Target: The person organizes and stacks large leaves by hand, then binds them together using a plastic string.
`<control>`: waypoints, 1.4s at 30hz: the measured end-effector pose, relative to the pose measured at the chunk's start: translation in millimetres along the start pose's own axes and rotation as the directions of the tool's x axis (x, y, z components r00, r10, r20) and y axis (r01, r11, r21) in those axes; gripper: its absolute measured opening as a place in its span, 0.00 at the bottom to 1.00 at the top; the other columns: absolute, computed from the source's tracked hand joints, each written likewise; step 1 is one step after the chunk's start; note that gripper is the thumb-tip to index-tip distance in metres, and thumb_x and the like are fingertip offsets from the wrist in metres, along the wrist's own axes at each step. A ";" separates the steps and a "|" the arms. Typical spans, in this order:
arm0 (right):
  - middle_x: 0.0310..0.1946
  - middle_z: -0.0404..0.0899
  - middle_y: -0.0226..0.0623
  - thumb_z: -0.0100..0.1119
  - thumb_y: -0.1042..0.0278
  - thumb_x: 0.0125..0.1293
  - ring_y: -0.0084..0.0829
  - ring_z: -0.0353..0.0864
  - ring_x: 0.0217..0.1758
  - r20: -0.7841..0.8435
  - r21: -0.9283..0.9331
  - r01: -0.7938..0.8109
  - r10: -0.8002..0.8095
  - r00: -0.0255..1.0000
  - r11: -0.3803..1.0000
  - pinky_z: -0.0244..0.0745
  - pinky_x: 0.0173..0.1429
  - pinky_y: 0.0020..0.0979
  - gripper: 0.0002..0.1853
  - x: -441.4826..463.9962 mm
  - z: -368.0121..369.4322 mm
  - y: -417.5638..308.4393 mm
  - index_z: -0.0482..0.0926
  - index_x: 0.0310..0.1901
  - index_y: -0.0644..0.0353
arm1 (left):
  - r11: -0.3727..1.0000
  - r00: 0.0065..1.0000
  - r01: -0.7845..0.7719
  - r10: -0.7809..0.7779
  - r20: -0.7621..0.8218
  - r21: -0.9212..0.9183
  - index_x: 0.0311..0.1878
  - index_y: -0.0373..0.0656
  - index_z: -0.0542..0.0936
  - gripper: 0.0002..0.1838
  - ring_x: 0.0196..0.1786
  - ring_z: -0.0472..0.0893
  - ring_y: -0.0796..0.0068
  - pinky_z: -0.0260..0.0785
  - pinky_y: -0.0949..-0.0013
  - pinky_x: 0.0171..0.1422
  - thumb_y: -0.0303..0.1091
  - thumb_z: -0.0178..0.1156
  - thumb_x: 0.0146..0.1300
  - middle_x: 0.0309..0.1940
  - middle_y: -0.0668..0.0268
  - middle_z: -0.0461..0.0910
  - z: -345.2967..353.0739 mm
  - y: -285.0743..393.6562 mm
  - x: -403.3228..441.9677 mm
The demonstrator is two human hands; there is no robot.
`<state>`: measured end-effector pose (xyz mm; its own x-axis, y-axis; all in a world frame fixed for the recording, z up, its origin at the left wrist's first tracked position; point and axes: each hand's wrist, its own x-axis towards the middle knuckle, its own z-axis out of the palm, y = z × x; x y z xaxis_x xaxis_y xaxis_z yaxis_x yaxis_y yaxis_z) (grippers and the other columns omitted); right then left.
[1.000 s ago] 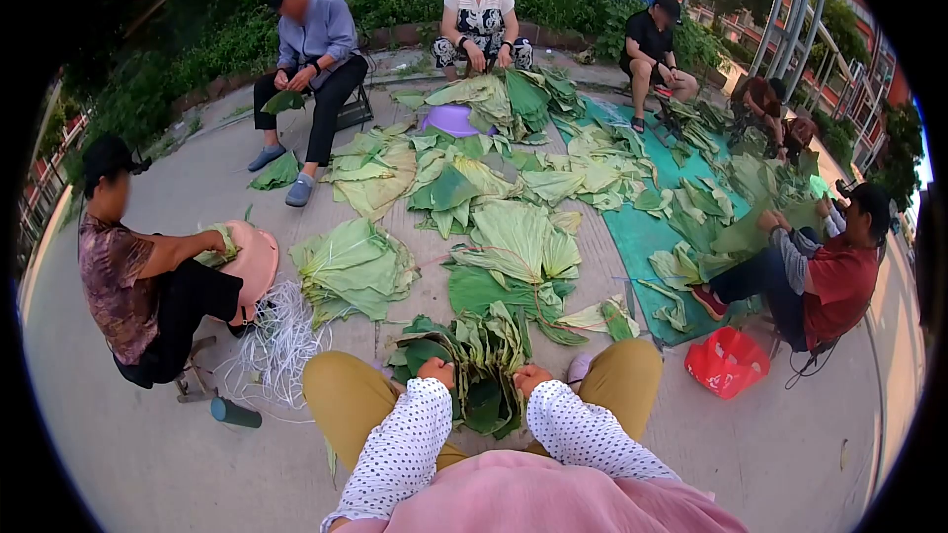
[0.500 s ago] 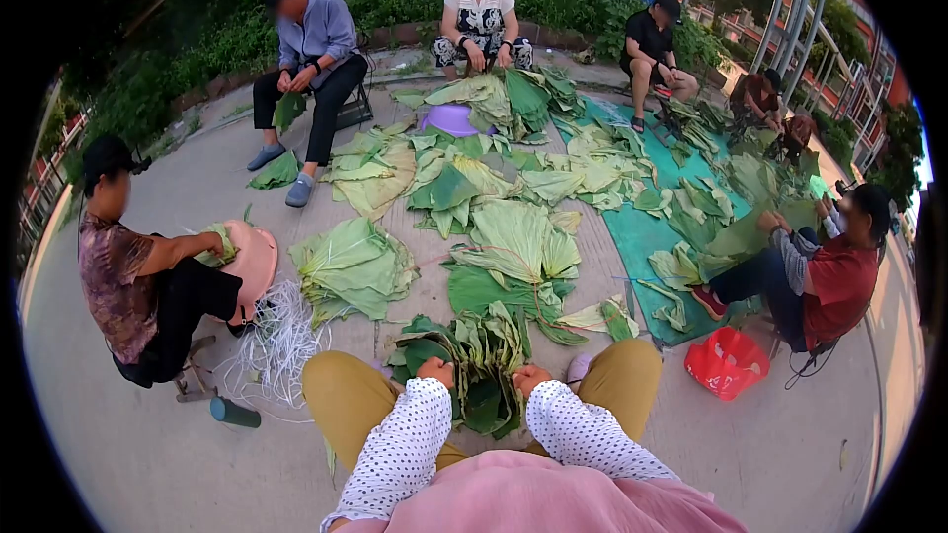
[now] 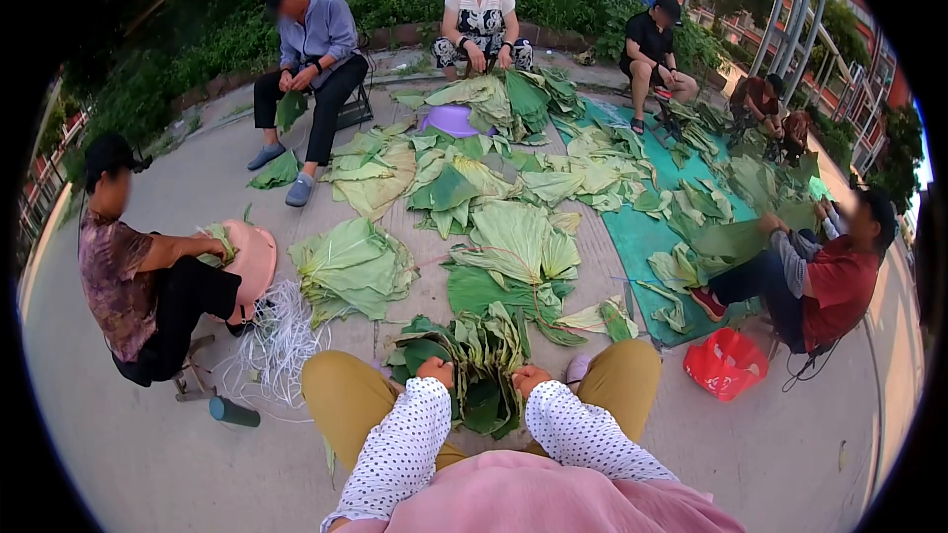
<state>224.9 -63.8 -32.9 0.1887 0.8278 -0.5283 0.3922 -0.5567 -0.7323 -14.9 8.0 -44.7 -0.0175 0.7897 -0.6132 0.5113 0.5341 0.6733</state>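
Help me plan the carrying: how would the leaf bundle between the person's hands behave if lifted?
The leaf bundle would probably flex, since its edges look thin and wavy. Its many layers show gaps, so they might slip apart. Brownish edges suggest some brittleness.

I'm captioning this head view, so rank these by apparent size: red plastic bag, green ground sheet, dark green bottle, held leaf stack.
Largest to smallest:
1. Green ground sheet, though partly covered
2. Held leaf stack
3. Red plastic bag
4. Dark green bottle
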 end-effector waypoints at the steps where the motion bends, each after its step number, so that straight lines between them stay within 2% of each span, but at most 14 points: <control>1: 0.33 0.82 0.34 0.57 0.63 0.63 0.27 0.78 0.36 -0.007 -0.018 0.004 -0.004 1.000 1.000 0.71 0.46 0.27 0.16 0.4 0.1 0.7 0.80 0.48 0.65 | 1.000 1.000 0.006 -0.006 0.003 0.008 0.48 0.39 0.74 0.13 0.29 0.79 0.74 0.73 0.68 0.32 0.38 0.55 0.67 0.35 0.65 0.80 0.7 -1.4 3.2; 8: 0.31 0.82 0.33 0.57 0.64 0.63 0.25 0.77 0.34 -0.017 -0.026 0.005 -0.006 1.000 1.000 0.72 0.44 0.27 0.15 -0.5 -0.3 -0.6 0.81 0.47 0.64 | 1.000 1.000 0.010 -0.010 0.011 -0.002 0.48 0.39 0.74 0.13 0.29 0.79 0.74 0.72 0.67 0.32 0.38 0.54 0.68 0.35 0.65 0.80 1.7 -4.7 6.7; 17: 0.34 0.83 0.35 0.58 0.64 0.63 0.27 0.79 0.37 -0.028 0.010 0.009 -0.009 1.000 1.000 0.72 0.47 0.28 0.17 6.7 3.4 9.4 0.80 0.49 0.65 | 0.999 1.000 -0.015 0.014 -0.018 -0.041 0.46 0.39 0.75 0.12 0.28 0.78 0.74 0.72 0.67 0.31 0.37 0.55 0.67 0.35 0.65 0.80 4.7 -8.1 8.5; 26: 0.36 0.83 0.37 0.58 0.65 0.62 0.28 0.79 0.40 -0.024 0.056 0.001 0.001 1.000 0.998 0.72 0.49 0.28 0.18 4.2 3.2 6.9 0.79 0.51 0.65 | 0.999 0.998 -0.054 0.054 -0.029 0.007 0.47 0.39 0.75 0.13 0.29 0.79 0.74 0.72 0.67 0.31 0.38 0.55 0.67 0.35 0.65 0.80 4.7 -8.7 11.0; 34: 0.38 0.83 0.38 0.58 0.65 0.63 0.30 0.79 0.42 -0.010 -0.017 0.015 -0.016 1.000 1.000 0.72 0.51 0.29 0.18 3.6 1.1 4.9 0.79 0.51 0.65 | 0.999 0.999 -0.047 0.047 -0.021 0.016 0.51 0.40 0.74 0.14 0.28 0.79 0.74 0.72 0.68 0.31 0.38 0.54 0.67 0.37 0.65 0.81 7.4 -14.6 19.0; 42: 0.37 0.83 0.38 0.58 0.64 0.63 0.29 0.79 0.40 -0.024 -0.013 -0.001 0.001 1.000 1.000 0.72 0.50 0.29 0.17 -2.1 0.1 0.2 0.79 0.50 0.65 | 0.998 0.998 -0.050 0.051 -0.022 0.026 0.49 0.39 0.75 0.13 0.28 0.79 0.74 0.72 0.67 0.31 0.38 0.55 0.67 0.36 0.65 0.80 7.0 -12.5 15.9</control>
<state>224.5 -65.7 -31.9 0.2109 0.8289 -0.5181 0.4036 -0.5565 -0.7262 -15.5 11.7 -65.7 -0.0103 0.8224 -0.5688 0.5333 0.4857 0.6926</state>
